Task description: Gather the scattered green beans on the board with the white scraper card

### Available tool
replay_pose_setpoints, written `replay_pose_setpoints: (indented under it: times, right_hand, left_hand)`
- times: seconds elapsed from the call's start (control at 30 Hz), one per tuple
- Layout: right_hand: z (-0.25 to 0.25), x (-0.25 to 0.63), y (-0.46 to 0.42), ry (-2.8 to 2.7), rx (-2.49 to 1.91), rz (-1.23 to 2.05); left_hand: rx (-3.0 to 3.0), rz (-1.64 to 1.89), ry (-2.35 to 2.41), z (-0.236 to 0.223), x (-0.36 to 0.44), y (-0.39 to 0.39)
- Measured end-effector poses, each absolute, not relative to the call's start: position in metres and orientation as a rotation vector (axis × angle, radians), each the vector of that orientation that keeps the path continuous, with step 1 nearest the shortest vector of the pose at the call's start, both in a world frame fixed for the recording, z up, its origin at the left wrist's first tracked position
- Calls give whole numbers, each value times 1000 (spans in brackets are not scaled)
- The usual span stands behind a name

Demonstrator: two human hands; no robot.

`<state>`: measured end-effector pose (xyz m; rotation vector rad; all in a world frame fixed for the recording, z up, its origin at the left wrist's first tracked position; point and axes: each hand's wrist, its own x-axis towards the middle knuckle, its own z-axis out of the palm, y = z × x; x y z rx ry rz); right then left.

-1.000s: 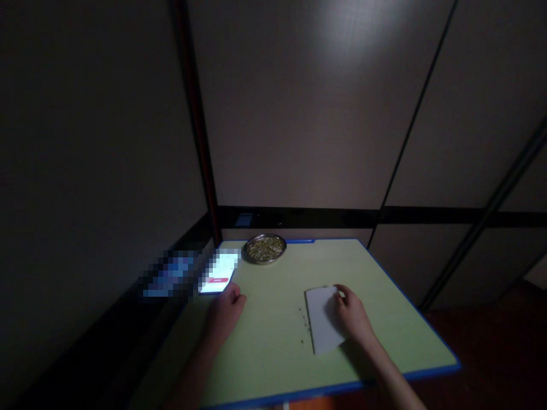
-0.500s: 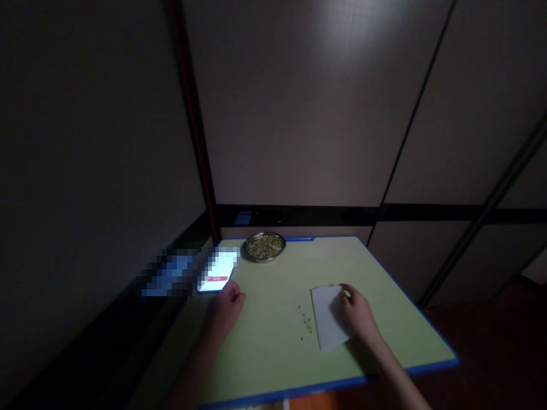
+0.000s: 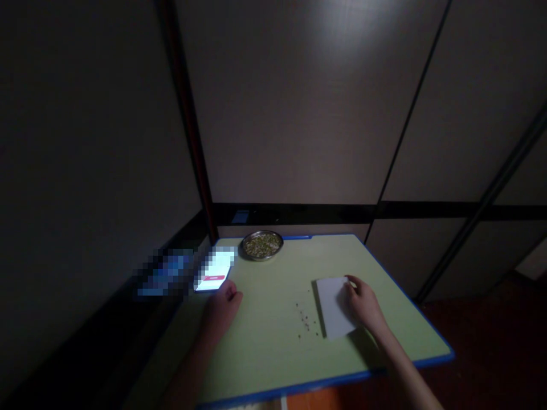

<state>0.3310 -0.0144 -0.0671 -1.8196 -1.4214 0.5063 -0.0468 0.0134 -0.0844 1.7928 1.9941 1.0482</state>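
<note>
Watching the card (image 3: 334,310), long axis running near to far, just right of the specks (image 3: 306,318) on the table (image 3: 269,347), I see the right hand (image 3: 366,306) pinching its far right corner, the left hand (image 3: 223,303) curled beside the phone (image 3: 216,272), its hold unclear.

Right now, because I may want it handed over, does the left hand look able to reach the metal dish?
Probably yes: the metal dish lies farther back than the left hand, with green tabletop showing between them. The lit screen is left of that path, so nothing seems to block it.
</note>
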Motion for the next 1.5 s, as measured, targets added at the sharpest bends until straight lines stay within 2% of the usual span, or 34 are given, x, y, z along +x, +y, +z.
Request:
replay_pose_setpoints:
  times: [0.77,1.1,1.5]
  right_hand:
    - [-53,315,-37,-1653,-1746,569]
    - [-49,332,-44,-1602,-1841,481]
    - [-34,283,-36,-1680,-1998,273]
  left_hand:
    - [1749,1063,1991,-81,-46,12]
    - [1792,1054,1998,-83,-47,13]
    - [1728,1044,1998,-78,-45,11]
